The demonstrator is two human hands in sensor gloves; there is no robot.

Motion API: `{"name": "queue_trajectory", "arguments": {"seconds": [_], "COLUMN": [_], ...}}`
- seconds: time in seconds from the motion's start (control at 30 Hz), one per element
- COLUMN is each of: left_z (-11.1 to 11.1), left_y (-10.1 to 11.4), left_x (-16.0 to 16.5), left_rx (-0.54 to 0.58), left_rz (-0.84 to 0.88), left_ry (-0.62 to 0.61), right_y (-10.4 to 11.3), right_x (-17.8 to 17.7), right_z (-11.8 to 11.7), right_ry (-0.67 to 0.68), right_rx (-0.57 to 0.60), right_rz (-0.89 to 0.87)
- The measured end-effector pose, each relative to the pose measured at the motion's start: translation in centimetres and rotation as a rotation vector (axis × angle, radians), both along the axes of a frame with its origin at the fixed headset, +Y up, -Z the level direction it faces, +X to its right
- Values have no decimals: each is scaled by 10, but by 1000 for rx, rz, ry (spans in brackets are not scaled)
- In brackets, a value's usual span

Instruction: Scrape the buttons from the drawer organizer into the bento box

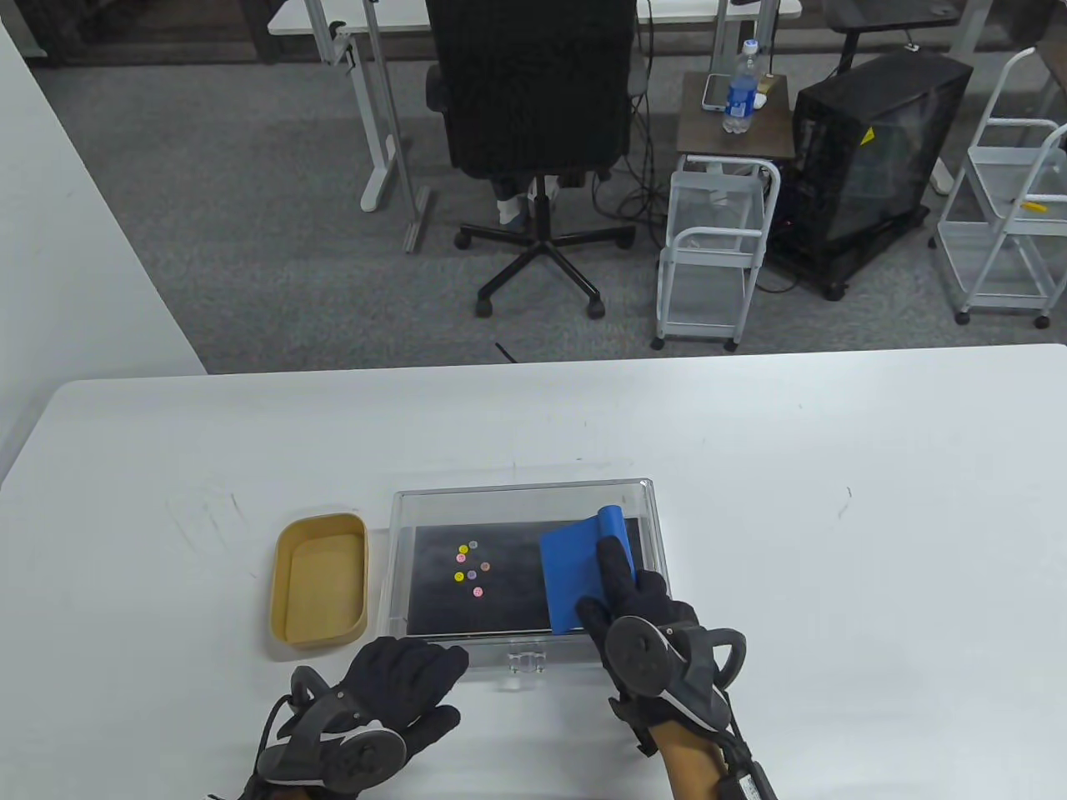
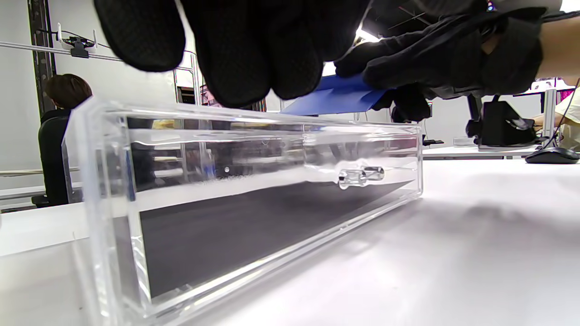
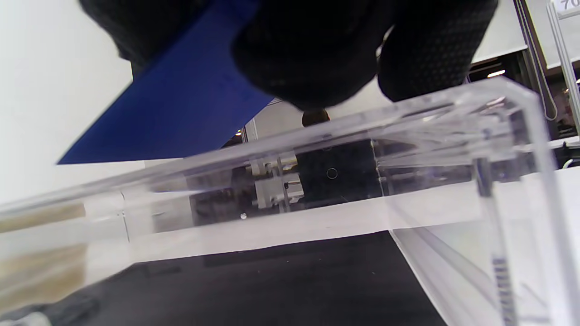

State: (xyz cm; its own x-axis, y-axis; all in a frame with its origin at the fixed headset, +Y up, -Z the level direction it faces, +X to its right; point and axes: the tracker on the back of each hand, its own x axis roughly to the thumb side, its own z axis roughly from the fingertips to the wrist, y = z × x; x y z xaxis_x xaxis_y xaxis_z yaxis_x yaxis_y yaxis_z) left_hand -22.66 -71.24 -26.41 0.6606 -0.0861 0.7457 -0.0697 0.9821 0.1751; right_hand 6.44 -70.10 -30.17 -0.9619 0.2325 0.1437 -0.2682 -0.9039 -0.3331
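A clear acrylic drawer organizer (image 1: 400, 533) with a black liner sits mid-table. Several small coloured buttons (image 1: 471, 570) lie on the liner, left of centre. A tan bento box (image 1: 320, 579) stands empty just left of the organizer. My right hand (image 1: 638, 604) grips a blue scraper (image 1: 575, 575) and holds it above the organizer's right part; the scraper also shows in the left wrist view (image 2: 335, 97) and the right wrist view (image 3: 181, 108). My left hand (image 1: 400, 679) rests at the organizer's near left wall (image 2: 253, 149), its fingers (image 2: 253, 50) over the rim, holding nothing.
The organizer's small clear knob (image 1: 527, 662) faces me on its near wall. White table (image 1: 834, 542) surface lies to the right and behind. An office chair (image 1: 533, 125), carts and a computer case stand on the floor beyond the far edge.
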Motion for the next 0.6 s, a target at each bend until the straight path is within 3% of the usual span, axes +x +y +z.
{"name": "queue_trajectory", "arguments": {"seconds": [0.33, 0.47, 0.6], "left_z": [-1, -2, -2], "left_y": [0, -1, 0], "left_x": [1, 1, 1], "left_rx": [21, 5, -3], "left_rz": [4, 6, 2], "left_ry": [12, 11, 8], "right_y": [4, 14, 25], "right_x": [-13, -20, -37], "right_z": [0, -10, -18], "right_ry": [-87, -86, -92], "right_rx": [-41, -178, -224], "right_rz": [21, -72, -1]}}
